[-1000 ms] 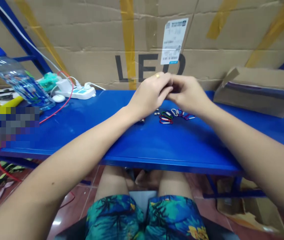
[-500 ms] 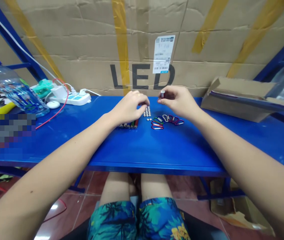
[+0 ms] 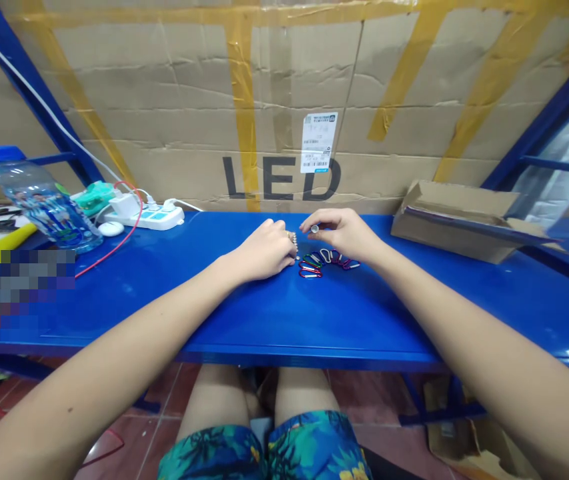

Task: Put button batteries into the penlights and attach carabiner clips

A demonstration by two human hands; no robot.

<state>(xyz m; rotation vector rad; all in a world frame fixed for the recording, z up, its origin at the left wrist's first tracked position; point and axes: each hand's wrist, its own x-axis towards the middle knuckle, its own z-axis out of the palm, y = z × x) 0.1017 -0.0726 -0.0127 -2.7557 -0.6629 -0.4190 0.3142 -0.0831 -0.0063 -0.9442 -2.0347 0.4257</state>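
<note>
The right hand [image 3: 343, 235] is closed to a pinch, its thumb and forefinger gripping a small round silver disc [image 3: 315, 229] just above the table, with the other fingers loosely curled. The left hand [image 3: 264, 252] rests palm down and curled, its fingertips at a narrow column of small silver discs [image 3: 294, 244]. Whether it grips anything cannot be determined, and anything beneath the palm is hidden. Immediately forward of the right hand lies a loose row of small metal carabiners in red, green, silver and purple [image 3: 320, 261], on a glossy blue painted-steel tabletop [image 3: 244, 320]. Status as observed: the discs lie grouped, the carabiners lie loose, and no joined or finished article can be made out from this view. Farther left stand a white power strip with plugs [image 3: 147, 217], a white computer mouse [image 3: 111, 229], a red cable [image 3: 135, 200] and a clear plastic water bottle lying tilted on its side [image 3: 47, 207]. To the right sits an open brown cardboard box [image 3: 464, 227]. Behind the table rises a corrugated cardboard wall [image 3: 164, 87] with yellow tape and black printed letters reading LED. Below the table edge, the person's blue-green patterned shorts [image 3: 264, 450] show.
</note>
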